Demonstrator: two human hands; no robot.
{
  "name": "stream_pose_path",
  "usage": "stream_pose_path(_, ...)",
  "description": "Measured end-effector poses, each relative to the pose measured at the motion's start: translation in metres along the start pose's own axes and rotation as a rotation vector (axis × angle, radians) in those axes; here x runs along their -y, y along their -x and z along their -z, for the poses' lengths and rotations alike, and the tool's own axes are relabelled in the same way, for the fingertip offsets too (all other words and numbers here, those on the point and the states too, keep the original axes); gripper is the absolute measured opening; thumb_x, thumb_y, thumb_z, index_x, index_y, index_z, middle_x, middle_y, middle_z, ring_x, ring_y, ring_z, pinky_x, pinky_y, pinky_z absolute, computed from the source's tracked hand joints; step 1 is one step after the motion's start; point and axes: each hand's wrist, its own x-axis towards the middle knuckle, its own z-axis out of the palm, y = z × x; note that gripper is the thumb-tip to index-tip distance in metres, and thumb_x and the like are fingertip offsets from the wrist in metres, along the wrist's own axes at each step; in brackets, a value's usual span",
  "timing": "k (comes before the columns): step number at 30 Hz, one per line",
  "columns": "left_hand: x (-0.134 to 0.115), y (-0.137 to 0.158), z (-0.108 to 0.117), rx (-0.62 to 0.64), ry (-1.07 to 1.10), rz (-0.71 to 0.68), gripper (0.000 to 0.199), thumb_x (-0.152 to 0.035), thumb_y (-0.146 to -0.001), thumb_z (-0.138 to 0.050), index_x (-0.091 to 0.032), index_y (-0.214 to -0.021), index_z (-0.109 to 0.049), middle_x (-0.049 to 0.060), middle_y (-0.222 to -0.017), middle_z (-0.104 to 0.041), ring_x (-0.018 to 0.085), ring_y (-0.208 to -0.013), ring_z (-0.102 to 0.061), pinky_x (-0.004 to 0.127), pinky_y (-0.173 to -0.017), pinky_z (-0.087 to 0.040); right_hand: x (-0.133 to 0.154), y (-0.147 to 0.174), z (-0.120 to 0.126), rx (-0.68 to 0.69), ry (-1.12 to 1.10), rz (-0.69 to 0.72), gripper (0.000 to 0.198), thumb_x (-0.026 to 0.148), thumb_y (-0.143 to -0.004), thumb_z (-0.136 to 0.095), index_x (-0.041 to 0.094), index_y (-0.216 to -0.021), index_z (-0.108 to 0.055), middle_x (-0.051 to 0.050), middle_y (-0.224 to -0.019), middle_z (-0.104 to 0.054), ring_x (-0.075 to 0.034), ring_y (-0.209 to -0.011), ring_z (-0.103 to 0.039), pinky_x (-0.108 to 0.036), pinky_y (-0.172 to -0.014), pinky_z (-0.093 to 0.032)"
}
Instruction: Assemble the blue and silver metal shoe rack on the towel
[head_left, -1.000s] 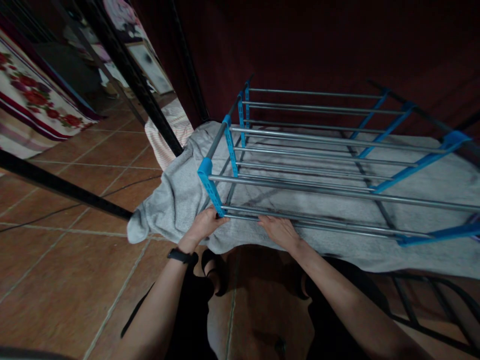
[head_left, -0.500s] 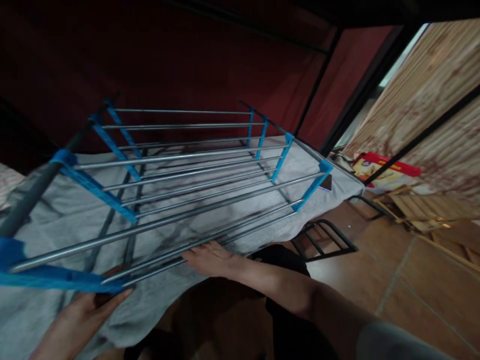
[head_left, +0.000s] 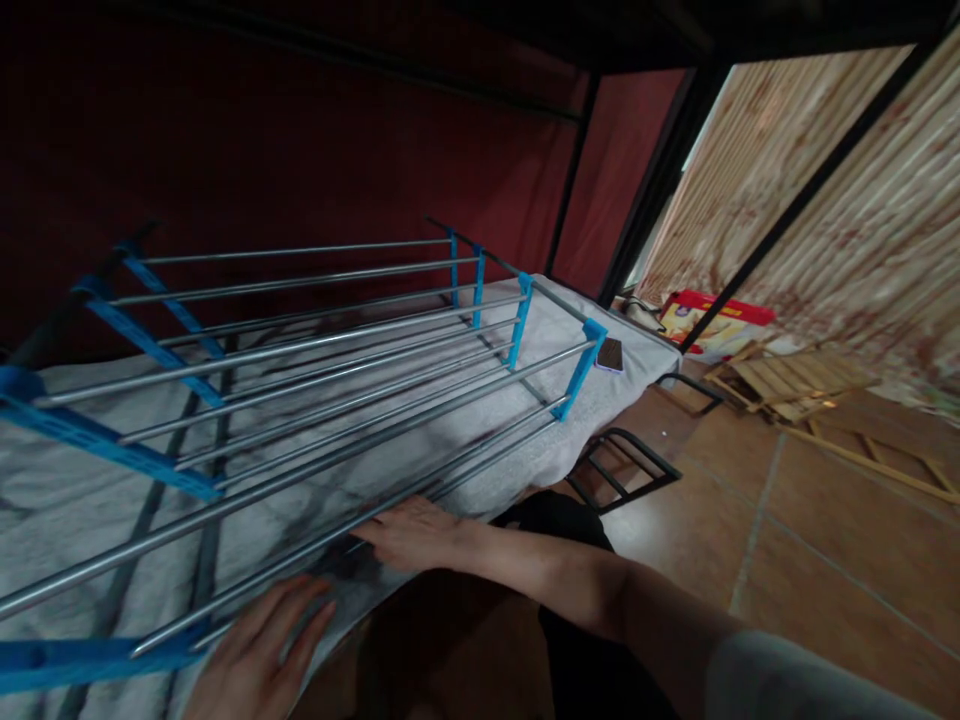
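Found, on grey cloth (head_left: 637, 345), rack (head_left: 300, 472) with long axis running left to right, ahead of right grip (head_left: 416, 535) resting at mid-length over lower front rods (head_left: 487, 443); could not confirm closure. Saw left grip (head_left: 262, 645) near left end (head_left: 75, 655), loosely open, apparently unladen.

No legible text; yellow lettering on the red box (head_left: 724, 328) too blurred.
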Motion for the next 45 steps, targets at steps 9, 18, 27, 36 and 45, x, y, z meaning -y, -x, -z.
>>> stream_pose_path(9,-0.054,-0.076,-0.035,0.061,-0.166,0.042,0.048,-0.036,-0.098,-0.033,-0.018,-0.135,-0.058,0.014,-0.134,-0.066,0.033,-0.118,-0.064,0.051,-0.098,-0.051,-0.046,0.074,0.028,-0.070,-0.058,-0.057,0.025,0.021,-0.095,-0.051,0.021,-0.119,-0.062,-0.008,-0.129,-0.063,-0.018,-0.108,-0.060,-0.034,-0.097,-0.045)
stream_pose_path(18,-0.055,-0.107,-0.044,0.295,-0.111,0.183,0.048,-0.037,-0.099,-0.027,-0.020,-0.128,-0.062,0.012,-0.117,-0.075,0.029,-0.102,-0.073,0.044,-0.091,-0.056,-0.097,0.159,0.064,-0.419,-0.249,-0.744,0.026,0.006,-0.080,-0.042,0.021,-0.092,-0.060,-0.004,-0.095,-0.066,-0.018,-0.093,-0.063,-0.029,-0.085,-0.050)
stream_pose_path(27,-0.059,-0.109,-0.039,0.307,-0.077,0.241,0.044,-0.035,-0.097,-0.030,-0.021,-0.121,-0.064,0.011,-0.115,-0.075,0.027,-0.102,-0.073,0.041,-0.092,-0.055,-0.193,0.198,0.070,-0.452,-0.094,-1.174,0.033,0.006,-0.073,-0.043,0.017,-0.103,-0.052,-0.007,-0.096,-0.062,-0.020,-0.091,-0.060,-0.032,-0.082,-0.050)
stream_pose_path(36,-0.044,-0.106,-0.046,0.335,-0.042,0.284,0.047,-0.041,-0.094,-0.032,-0.022,-0.124,-0.064,0.008,-0.113,-0.077,0.027,-0.100,-0.074,0.039,-0.088,-0.057,-0.205,0.196,0.058,-0.358,-0.083,-1.199,0.017,0.016,-0.082,-0.059,0.016,-0.099,-0.057,-0.007,-0.100,-0.063,-0.018,-0.089,-0.060,-0.025,-0.077,-0.045)
stream_pose_path(45,-0.031,-0.100,-0.047,0.268,0.043,0.264,0.048,-0.047,-0.090,-0.036,-0.023,-0.116,-0.069,0.005,-0.114,-0.077,0.027,-0.102,-0.073,0.038,-0.090,-0.058,-0.199,0.192,0.056,-0.244,0.019,-1.257,0.016,0.020,-0.088,-0.062,0.014,-0.102,-0.059,-0.010,-0.102,-0.065,-0.019,-0.088,-0.063,-0.025,-0.071,-0.041)
